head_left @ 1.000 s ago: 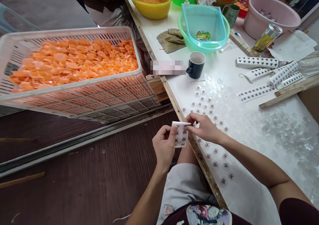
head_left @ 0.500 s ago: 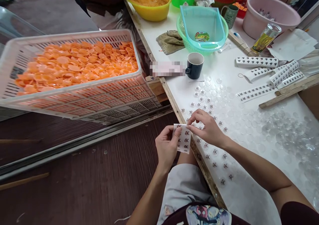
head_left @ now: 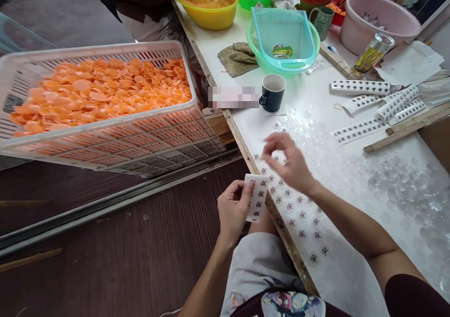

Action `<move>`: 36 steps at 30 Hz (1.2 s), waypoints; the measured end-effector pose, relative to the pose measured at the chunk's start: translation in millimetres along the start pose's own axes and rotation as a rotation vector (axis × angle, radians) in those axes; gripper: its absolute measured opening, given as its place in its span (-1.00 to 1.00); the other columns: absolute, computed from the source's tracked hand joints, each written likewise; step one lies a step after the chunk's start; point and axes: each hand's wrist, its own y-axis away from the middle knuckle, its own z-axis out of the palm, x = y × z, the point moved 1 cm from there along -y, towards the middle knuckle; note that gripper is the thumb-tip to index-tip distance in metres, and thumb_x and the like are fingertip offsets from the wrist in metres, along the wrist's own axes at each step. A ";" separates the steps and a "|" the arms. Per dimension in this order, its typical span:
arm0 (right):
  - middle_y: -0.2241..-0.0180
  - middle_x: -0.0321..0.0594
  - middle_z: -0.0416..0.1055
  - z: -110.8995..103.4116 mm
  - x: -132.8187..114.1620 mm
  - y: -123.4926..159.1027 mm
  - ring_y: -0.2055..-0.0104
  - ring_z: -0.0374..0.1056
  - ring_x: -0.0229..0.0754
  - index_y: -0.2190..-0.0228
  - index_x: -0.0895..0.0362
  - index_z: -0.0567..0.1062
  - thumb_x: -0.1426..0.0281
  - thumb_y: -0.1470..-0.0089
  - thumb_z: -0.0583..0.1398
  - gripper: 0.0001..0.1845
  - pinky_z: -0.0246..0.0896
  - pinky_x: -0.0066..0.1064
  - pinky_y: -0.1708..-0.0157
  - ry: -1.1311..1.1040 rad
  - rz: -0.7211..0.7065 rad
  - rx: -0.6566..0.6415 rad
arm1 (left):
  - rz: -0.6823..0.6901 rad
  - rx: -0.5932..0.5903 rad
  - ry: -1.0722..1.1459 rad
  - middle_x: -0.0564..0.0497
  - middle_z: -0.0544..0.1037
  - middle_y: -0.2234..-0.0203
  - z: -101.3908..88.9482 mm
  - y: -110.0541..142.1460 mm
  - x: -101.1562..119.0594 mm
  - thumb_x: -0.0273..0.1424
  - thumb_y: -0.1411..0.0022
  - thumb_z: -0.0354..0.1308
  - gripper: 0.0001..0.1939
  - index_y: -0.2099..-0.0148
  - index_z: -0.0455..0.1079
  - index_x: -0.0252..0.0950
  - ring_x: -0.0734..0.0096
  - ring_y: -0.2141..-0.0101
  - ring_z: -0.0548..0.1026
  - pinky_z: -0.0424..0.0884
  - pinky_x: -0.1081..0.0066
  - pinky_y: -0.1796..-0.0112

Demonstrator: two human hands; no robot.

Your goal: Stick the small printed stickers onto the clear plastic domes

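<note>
My left hand (head_left: 234, 209) is closed on a folded strip of stickers (head_left: 259, 197), a white backing with rows of small dark animal-face prints, held beside the table edge. Up and to the right of the strip, my right hand (head_left: 288, 162) is over the table with curled fingers, its tips blurred by motion. Anything between those fingers is too small to make out. Beneath and around it lie clear round discs (head_left: 302, 215), many bearing one printed sticker each. Plain clear discs (head_left: 300, 132) lie farther back, near a dark mug (head_left: 272, 98).
A white crate (head_left: 105, 132) of orange discs stands left of the table. Sticker strips (head_left: 360, 87) and wooden slats (head_left: 404, 129) lie at right, near heaped clear discs (head_left: 404, 186). Farther back are a teal basket (head_left: 309, 59), a cloth (head_left: 237, 59), a glass (head_left: 374, 52) and basins (head_left: 207, 15).
My right hand has left the strip's top edge and moved up over the discs. My left hand keeps the strip nearly in place; more of its printed face shows than a second ago.
</note>
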 end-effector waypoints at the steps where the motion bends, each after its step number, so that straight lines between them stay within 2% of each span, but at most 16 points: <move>1: 0.25 -0.26 0.44 -13.8 7.0 -13.3 0.16 0.42 -0.14 0.02 -0.02 0.31 0.39 -0.20 0.18 -0.68 0.31 -0.17 0.04 0.041 0.010 0.079 | -0.004 0.003 -0.006 0.07 0.48 0.58 -0.6 0.1 -0.8 -0.18 -0.22 0.26 -0.70 0.41 0.49 -0.30 0.48 0.55 0.36 0.29 0.52 0.52; 4: 0.20 -0.22 0.43 -58.8 45.3 -63.5 0.09 0.42 -0.12 -0.11 0.00 0.26 0.43 -0.21 0.14 -0.56 0.30 -0.19 0.06 0.240 0.082 0.293 | -0.019 0.010 -0.004 0.08 0.48 0.59 -1.5 0.4 -2.5 -0.19 -0.21 0.26 -0.71 0.41 0.48 -0.30 0.48 0.56 0.36 0.28 0.53 0.54; 7: 0.26 -0.23 0.43 -90.3 92.9 -108.4 0.17 0.43 -0.15 -0.13 0.08 0.22 0.51 -0.14 0.12 -0.48 0.31 -0.23 0.11 0.318 0.223 0.344 | -0.034 0.001 0.013 0.08 0.48 0.59 -1.7 -0.6 -3.6 -0.19 -0.20 0.26 -0.72 0.42 0.47 -0.30 0.49 0.58 0.35 0.28 0.53 0.56; 9: 0.29 -0.27 0.44 -99.0 116.2 -126.7 0.21 0.44 -0.16 -0.12 0.10 0.19 0.55 -0.09 0.11 -0.46 0.30 -0.23 0.10 0.328 0.291 0.346 | -0.035 0.002 0.012 0.08 0.48 0.60 -2.2 -2.3 -4.2 -0.19 -0.19 0.27 -0.72 0.42 0.47 -0.30 0.49 0.58 0.36 0.28 0.53 0.56; 12: 0.33 -0.30 0.45 -98.7 133.0 -138.6 0.21 0.45 -0.17 -0.09 0.12 0.18 0.56 -0.03 0.10 -0.44 0.28 -0.27 0.09 0.320 0.331 0.341 | -0.034 0.012 0.001 0.08 0.49 0.59 -3.2 -4.9 -5.0 -0.19 -0.19 0.27 -0.72 0.41 0.47 -0.30 0.49 0.58 0.37 0.28 0.54 0.56; 16: 0.34 -0.27 0.46 -89.7 139.6 -142.3 0.20 0.43 -0.14 -0.06 0.16 0.21 0.58 0.02 0.11 -0.44 0.24 -0.31 0.12 0.363 0.382 0.291 | -0.051 0.005 0.006 0.08 0.49 0.60 -3.3 -6.4 -5.6 -0.18 -0.19 0.27 -0.72 0.41 0.48 -0.30 0.48 0.58 0.38 0.29 0.54 0.57; 21: 0.32 -0.23 0.47 -81.5 141.7 -145.5 0.18 0.38 -0.06 -0.05 0.10 0.26 0.63 0.01 0.11 -0.44 0.15 -0.20 0.02 0.620 0.339 0.190 | -0.047 0.008 0.000 0.07 0.50 0.59 -2.4 -7.2 -4.3 -0.18 -0.19 0.28 -0.71 0.41 0.48 -0.30 0.48 0.58 0.38 0.30 0.54 0.56; 26: 0.05 -0.08 0.42 -82.4 135.1 -145.7 0.05 0.36 -0.04 -0.04 0.10 0.29 0.61 -0.01 0.18 -0.46 0.09 -0.08 -0.10 0.745 0.316 0.221 | -0.041 -0.004 0.003 0.07 0.50 0.60 -2.2 -7.3 -5.2 -0.17 -0.19 0.28 -0.70 0.41 0.49 -0.30 0.48 0.58 0.39 0.31 0.54 0.56; 28: 0.01 -0.05 0.40 -86.6 131.7 -142.6 0.02 0.36 -0.04 -0.02 0.12 0.33 0.55 -0.06 0.19 -0.54 0.10 -0.09 -0.09 0.725 0.321 0.306 | -0.038 0.001 0.000 0.07 0.50 0.60 -3.6 -7.0 -6.5 -0.16 -0.19 0.28 -0.70 0.41 0.48 -0.30 0.48 0.58 0.39 0.30 0.54 0.57; 31: 0.06 -0.05 0.43 -94.5 127.6 -134.5 0.07 0.37 -0.08 0.14 0.13 0.42 0.43 -0.14 0.16 -0.79 0.18 -0.15 -0.01 0.615 0.314 0.420 | -0.038 0.008 0.001 0.07 0.49 0.60 -6.0 -6.5 -7.9 -0.16 -0.20 0.27 -0.70 0.41 0.48 -0.30 0.48 0.58 0.39 0.30 0.54 0.57; 33: 0.19 -0.11 0.49 -97.2 126.3 -128.4 0.18 0.38 -0.14 0.29 0.14 0.46 0.41 -0.11 0.16 -0.89 0.24 -0.24 0.09 0.471 0.355 0.362 | -0.042 0.005 0.008 0.07 0.50 0.60 -6.3 -6.3 -7.7 -0.16 -0.20 0.27 -0.70 0.41 0.48 -0.30 0.47 0.58 0.39 0.30 0.54 0.57; 36: 0.38 -0.19 0.51 -95.4 125.5 -120.9 0.31 0.37 -0.18 0.44 0.16 0.49 0.45 0.01 0.20 -0.95 0.26 -0.34 0.24 0.316 0.454 0.224 | -0.046 0.001 0.010 0.07 0.51 0.59 -4.8 -6.0 -5.9 -0.16 -0.20 0.27 -0.70 0.40 0.48 -0.30 0.47 0.58 0.39 0.31 0.53 0.57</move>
